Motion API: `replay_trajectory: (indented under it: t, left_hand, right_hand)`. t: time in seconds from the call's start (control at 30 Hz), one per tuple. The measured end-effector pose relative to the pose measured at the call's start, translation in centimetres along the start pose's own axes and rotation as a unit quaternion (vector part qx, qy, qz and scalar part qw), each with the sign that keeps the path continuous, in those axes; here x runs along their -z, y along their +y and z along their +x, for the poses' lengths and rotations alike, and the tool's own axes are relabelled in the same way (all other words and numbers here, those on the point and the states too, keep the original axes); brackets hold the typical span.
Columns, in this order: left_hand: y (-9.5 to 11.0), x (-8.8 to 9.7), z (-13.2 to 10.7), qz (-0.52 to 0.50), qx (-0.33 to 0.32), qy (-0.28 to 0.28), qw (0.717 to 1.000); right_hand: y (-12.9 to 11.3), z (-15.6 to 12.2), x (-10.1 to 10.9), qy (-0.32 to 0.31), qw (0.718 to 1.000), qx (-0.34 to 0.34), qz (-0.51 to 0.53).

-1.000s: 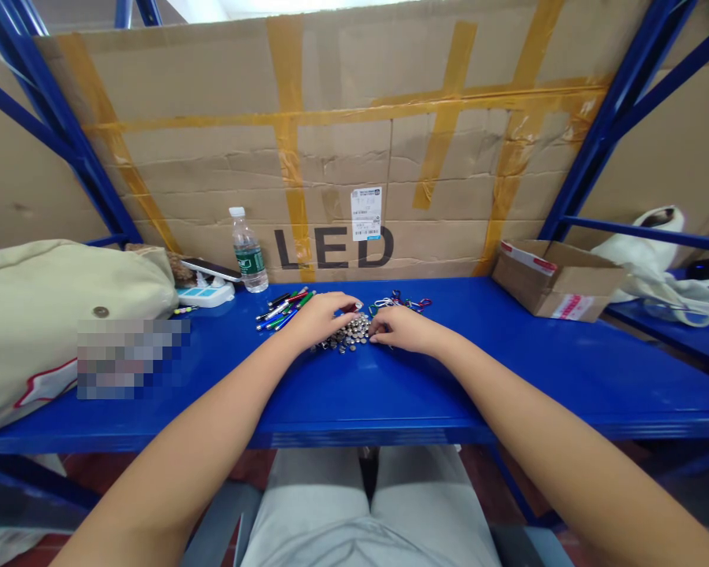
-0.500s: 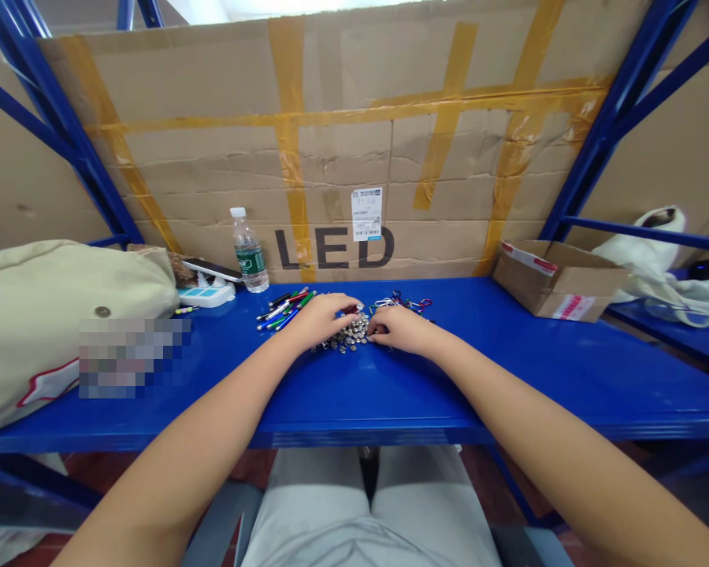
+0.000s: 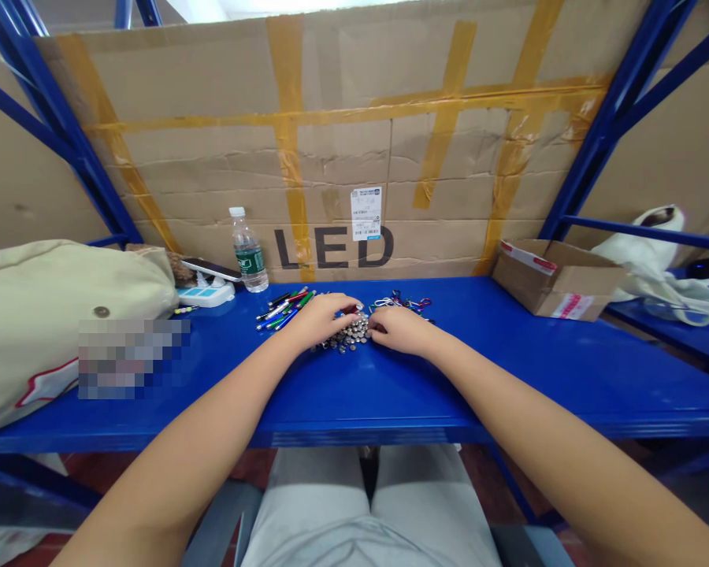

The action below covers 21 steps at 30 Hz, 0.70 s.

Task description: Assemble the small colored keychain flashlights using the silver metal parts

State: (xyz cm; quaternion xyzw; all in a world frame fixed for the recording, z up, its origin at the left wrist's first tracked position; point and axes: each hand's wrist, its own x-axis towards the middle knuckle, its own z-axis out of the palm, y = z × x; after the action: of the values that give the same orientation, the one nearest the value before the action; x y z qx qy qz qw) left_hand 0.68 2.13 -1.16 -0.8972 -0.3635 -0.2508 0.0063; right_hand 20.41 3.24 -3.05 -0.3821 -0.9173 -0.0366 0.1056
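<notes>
Silvery heap of small round metal pieces (image 3: pixel 348 334) | left hand (image 3: pixel 319 315), right hand (image 3: pixel 399 329) touching it | grip: cannot tell

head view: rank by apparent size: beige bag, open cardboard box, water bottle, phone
1. beige bag, though nearest the camera, which inflates it
2. open cardboard box
3. water bottle and phone: too alike to rank

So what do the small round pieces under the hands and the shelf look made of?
Small round pieces: likely metal, silvery and shiny, glinting in the pile. Shelf: probably painted steel, glossy blue with soft reflections and a thin folded front edge.
</notes>
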Motion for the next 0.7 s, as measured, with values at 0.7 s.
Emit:
replay_trajectory:
  t: [0.7]
  left_hand:
    - [0.04, 0.04, -0.03, -0.004, -0.006, -0.018, 1.0]
  right_hand:
    - [0.47, -0.21, 0.5, 0.175, 0.972, 0.002, 0.155]
